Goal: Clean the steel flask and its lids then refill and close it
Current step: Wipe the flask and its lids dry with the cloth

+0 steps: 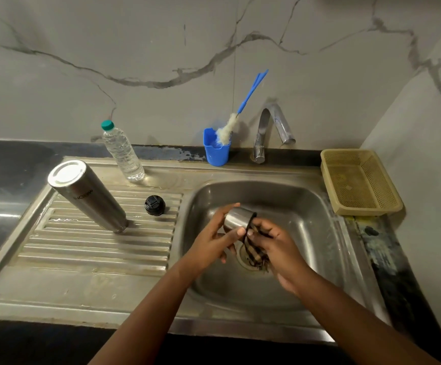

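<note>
My left hand and right hand meet over the sink basin, with the steel cup lid between them. On the ribbed drainboard to my left the tall steel flask stands upside down, the round black inner lid to its right and the clear plastic water bottle behind. Behind the basin stand the blue plastic cup, holding the blue-handled bottle brush, and, to its right, the steel tap. The beige plastic mesh basket lies right.

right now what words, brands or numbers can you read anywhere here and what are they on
Steel flask, standing upside down on the drainboard: one dark brand word on its side, inverted and too blurred to read for certain.
Water bottle: no label visible.
Black lid, blue cup, basket: no text seen.
</note>
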`<state>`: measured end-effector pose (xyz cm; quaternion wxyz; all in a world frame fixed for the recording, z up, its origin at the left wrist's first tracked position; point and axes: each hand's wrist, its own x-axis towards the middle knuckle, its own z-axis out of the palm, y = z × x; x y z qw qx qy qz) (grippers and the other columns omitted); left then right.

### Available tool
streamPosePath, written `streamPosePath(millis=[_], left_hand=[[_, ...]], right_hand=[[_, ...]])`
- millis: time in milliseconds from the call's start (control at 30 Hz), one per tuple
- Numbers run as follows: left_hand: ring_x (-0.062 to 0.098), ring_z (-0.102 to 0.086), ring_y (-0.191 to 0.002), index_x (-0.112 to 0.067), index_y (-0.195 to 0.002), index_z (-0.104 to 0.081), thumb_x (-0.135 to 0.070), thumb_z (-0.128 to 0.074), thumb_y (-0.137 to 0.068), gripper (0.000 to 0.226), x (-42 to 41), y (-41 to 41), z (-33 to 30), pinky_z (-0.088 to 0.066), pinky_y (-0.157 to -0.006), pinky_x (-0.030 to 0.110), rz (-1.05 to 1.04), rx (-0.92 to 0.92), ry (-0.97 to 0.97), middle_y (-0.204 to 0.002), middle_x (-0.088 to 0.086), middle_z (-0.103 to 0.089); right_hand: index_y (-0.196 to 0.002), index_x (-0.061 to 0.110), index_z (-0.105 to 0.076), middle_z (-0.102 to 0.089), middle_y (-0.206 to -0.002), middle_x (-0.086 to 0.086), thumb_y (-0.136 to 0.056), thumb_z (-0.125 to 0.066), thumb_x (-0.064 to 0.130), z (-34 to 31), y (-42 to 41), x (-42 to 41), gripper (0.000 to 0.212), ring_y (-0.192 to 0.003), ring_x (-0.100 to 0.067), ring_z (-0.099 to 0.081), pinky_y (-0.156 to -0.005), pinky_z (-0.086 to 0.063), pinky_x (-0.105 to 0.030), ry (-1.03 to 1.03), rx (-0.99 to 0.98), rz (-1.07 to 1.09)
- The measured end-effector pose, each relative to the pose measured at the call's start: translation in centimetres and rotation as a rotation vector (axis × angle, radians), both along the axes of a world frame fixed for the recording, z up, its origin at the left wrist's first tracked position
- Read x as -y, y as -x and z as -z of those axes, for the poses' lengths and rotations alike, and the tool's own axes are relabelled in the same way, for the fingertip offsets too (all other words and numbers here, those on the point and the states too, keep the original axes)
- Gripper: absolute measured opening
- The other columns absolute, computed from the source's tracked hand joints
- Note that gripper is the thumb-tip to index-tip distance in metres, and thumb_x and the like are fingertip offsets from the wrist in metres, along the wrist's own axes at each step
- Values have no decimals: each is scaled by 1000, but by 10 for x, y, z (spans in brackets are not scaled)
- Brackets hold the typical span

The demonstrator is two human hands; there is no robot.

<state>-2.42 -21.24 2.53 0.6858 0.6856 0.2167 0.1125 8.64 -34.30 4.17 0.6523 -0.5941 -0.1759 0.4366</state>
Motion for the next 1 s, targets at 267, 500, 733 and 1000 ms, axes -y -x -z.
streamPosePath(millis=[267, 500, 733, 1000], left_hand=[[14, -43, -43, -9, -99, -56, -50, -55, -93, 42, 13, -4, 0, -28, -38, 19, -149, -22, 237, -62, 5, -54], [7, -30, -38, -19, -73, -59, -64, -54, -86, 48, 16, -13, -7, -17, -35, 17, -89, -211, 645, -55, -1, -45], [18, -44, -54, -11, -93, -62, -40, -68, -83, 31, 8, -27, -18, -28, -43, 20, -63, -66, 114, -71, 7, -55], [13, -35, -43, -17, -90, -60, -48, -59, -91, 31, 5, -23, -11, -21, -41, 17, -59, -126, 194, -62, 8, -48]], right_hand=[[-115, 24, -67, -67, -108, 13, -94, -56, 15, 23, -3, 10, 25, -90, -15, -55, -79, -44, -26, -101, 1270, -288], [-100, 14, -71, -67, -116, -6, -96, -52, 9, 8, -49, 8, 20, -96, -27, -59, -71, -48, -36, -217, 2243, -371], [-98, 19, -72, -64, -103, 3, -86, -54, 9, 24, 17, 9, 25, -85, -18, -56, -73, -47, -28, 144, 1093, 22], [-105, 25, -69, -67, -99, 3, -88, -61, 10, 16, 14, 8, 25, -88, -15, -61, -80, -48, -29, 65, 861, -101]])
